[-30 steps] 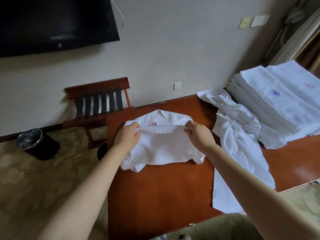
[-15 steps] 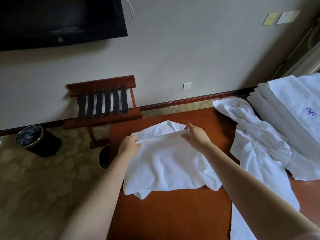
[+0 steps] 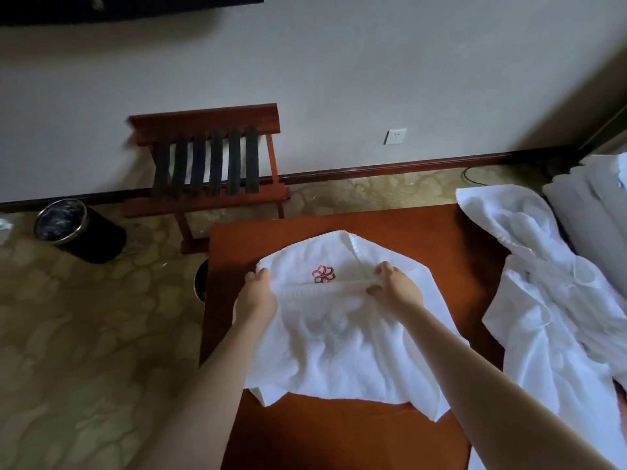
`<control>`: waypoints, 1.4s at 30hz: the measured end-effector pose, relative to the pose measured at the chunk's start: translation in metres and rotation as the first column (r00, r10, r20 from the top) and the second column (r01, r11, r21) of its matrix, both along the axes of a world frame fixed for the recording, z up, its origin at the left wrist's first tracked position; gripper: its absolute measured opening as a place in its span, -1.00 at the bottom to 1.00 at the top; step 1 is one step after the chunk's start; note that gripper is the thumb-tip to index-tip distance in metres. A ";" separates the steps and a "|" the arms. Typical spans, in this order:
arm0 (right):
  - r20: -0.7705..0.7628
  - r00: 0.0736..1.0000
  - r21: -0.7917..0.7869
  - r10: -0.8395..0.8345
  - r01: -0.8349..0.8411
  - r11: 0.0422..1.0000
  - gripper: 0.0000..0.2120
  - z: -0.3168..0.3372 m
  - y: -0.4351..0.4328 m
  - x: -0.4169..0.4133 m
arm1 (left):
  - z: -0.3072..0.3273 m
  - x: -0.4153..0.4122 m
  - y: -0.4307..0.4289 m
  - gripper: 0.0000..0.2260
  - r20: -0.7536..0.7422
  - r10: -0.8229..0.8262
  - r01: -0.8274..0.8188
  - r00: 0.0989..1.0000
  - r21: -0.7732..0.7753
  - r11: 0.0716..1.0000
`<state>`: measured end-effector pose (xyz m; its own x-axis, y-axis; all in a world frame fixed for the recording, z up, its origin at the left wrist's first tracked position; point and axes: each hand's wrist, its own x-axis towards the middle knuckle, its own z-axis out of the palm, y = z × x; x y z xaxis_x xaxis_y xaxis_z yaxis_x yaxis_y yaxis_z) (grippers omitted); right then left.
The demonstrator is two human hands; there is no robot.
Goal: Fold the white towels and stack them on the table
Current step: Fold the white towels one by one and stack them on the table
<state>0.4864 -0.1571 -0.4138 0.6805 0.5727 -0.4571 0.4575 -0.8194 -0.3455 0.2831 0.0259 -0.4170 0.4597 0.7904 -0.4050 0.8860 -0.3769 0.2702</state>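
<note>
A white towel (image 3: pixel 339 347) with a red embroidered flower lies rumpled on the left part of the reddish-brown table (image 3: pixel 339 435). My left hand (image 3: pixel 258 293) pinches the left end of its hemmed edge and my right hand (image 3: pixel 395 290) pinches the right end, so the hem is stretched between them just below the flower. More loose white towels (image 3: pixel 549 300) lie heaped on the right of the table. A stack of folded white towels (image 3: pixel 597 205) shows at the far right edge.
A wooden luggage rack (image 3: pixel 210 164) with black straps stands against the wall beyond the table. A black bin (image 3: pixel 74 228) sits on the patterned carpet at left; another bin (image 3: pixel 201 281) peeks out beside the table's left edge. A dark television hangs at top left.
The view has tilted down and shifted left. Both hands still hold the hem; the red flower, hidden half a second ago, shows above it again, and the folded stack has slid to the frame's right edge.
</note>
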 end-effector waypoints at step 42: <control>-0.351 0.903 -0.148 0.248 -0.315 0.937 -0.50 0.023 -0.176 -0.215 | 0.006 -0.187 -0.142 -0.65 -0.029 -0.555 0.528 0.831 -0.269 0.805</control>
<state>0.2714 -0.3328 -0.3907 0.3009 0.5937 -0.7463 0.5702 -0.7393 -0.3582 0.0961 -0.1161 -0.4112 0.7295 0.2972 -0.6160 0.5843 -0.7389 0.3356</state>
